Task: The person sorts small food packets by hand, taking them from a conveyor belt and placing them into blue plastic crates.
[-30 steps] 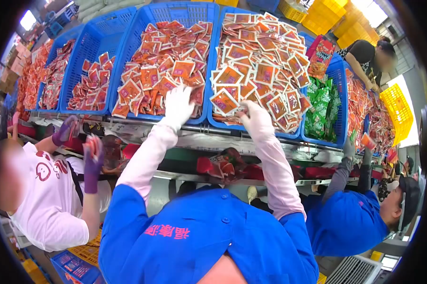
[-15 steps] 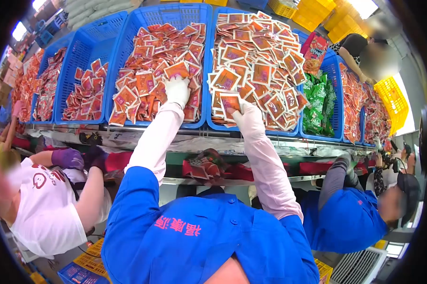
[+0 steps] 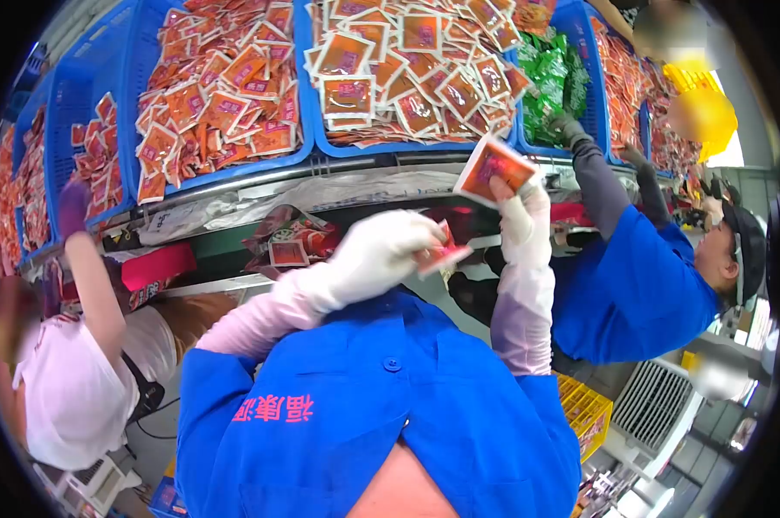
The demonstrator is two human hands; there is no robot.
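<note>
My left hand [image 3: 381,255], in a white glove, is drawn back in front of my blue shirt. Its fingers are pinched on a small red-and-white sachet [image 3: 446,252], partly blurred. To the right, my right hand [image 3: 521,211] grips an orange sachet [image 3: 491,168] with pale edges, raised at the front rim of a blue crate. Left of my left hand, a printed bag [image 3: 291,237] with a sachet showing on it lies on the green conveyor belt [image 3: 221,257].
Blue crates hold orange sachets [image 3: 420,73], red ones [image 3: 101,164] and green packets [image 3: 545,82]. A co-worker in blue [image 3: 640,276] reaches into the green packets on the right. Another co-worker in white [image 3: 83,388] stands close on the left.
Both my hands have come back from the crates of orange sachets towards my body, each with a sachet. The view has shifted right. The right co-worker's arm now reaches the green packets.
</note>
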